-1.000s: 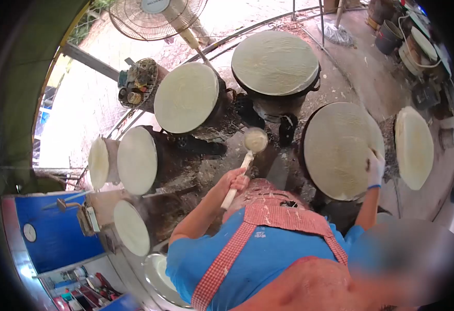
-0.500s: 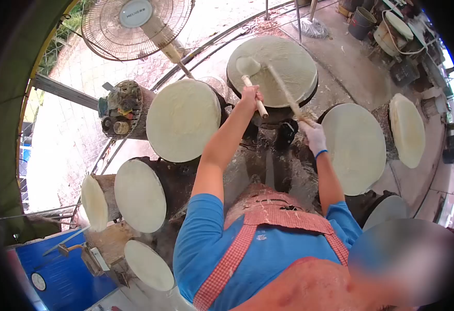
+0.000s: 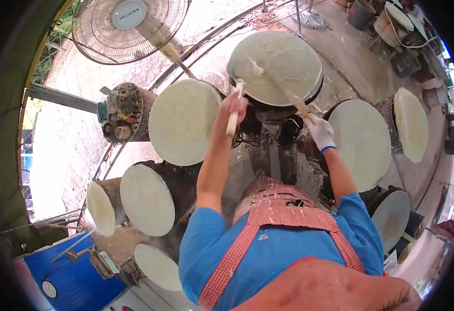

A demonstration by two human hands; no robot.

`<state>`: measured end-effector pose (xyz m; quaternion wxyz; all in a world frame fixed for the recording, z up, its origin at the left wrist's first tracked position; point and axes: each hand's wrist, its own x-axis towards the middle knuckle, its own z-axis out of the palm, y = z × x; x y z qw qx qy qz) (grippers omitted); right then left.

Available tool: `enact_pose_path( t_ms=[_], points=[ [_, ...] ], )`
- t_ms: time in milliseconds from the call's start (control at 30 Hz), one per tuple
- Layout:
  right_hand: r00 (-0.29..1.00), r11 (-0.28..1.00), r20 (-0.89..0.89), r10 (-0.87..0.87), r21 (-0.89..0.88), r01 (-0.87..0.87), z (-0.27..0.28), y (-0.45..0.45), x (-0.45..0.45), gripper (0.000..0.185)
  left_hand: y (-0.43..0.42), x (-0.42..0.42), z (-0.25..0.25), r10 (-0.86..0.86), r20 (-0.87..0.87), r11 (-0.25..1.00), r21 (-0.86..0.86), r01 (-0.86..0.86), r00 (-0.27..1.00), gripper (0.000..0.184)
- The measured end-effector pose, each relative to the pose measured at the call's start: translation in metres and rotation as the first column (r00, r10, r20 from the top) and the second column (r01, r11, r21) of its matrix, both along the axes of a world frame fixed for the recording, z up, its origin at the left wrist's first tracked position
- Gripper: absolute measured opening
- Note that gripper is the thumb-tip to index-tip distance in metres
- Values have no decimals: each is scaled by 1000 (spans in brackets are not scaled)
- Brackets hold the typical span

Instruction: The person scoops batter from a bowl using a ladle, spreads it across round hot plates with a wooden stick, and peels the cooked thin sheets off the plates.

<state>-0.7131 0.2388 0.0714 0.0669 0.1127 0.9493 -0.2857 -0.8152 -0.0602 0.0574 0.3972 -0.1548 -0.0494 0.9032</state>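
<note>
My left hand (image 3: pixel 233 105), bare, is closed around the pale handle of a ladle (image 3: pixel 232 123) at the near left edge of the top griddle (image 3: pixel 276 67). The ladle's bowl is hard to tell from the pale batter. My right hand (image 3: pixel 321 133), in a white glove with a blue cuff, grips a long wooden spreader (image 3: pixel 284 90). Its blade reaches across the pale batter on that griddle, with the tip left of the middle.
Other pale-covered round griddles stand at left (image 3: pixel 184 122), lower left (image 3: pixel 147 200) and right (image 3: pixel 360 145). A large fan (image 3: pixel 131 23) is at upper left, beside a drum with jars (image 3: pixel 123 111). Buckets (image 3: pixel 361 14) stand at upper right.
Both hands have moved forward from lower positions to the top griddle. Since the middle frame, my left hand has drawn left with the ladle, and the spreader's tip has shifted left across the batter.
</note>
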Motion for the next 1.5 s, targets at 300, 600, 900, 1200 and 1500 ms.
enact_pose_path(
  t_ms=[300,600,900,1200,1500],
  points=[
    [1000,999,13,2,-52,-1,-32,-10,15,38,-50,122,72,37,106,919,-393,8,994,19],
    [994,912,-66,-92,-406,58,-30,-11,-3,35,-62,277,19,221,303,942,-311,-123,927,17],
    [911,556,238,337,-831,12,-26,-5,66,32,20,483,-11,554,443,819,-134,-558,705,17],
    [553,454,152,819,-761,-463,23,-93,209,38,119,669,-2,969,87,231,36,-972,233,36],
    [-317,-321,-56,947,-97,-942,22,-283,381,34,127,876,35,922,-377,-322,-621,-715,-87,64]
  ],
)
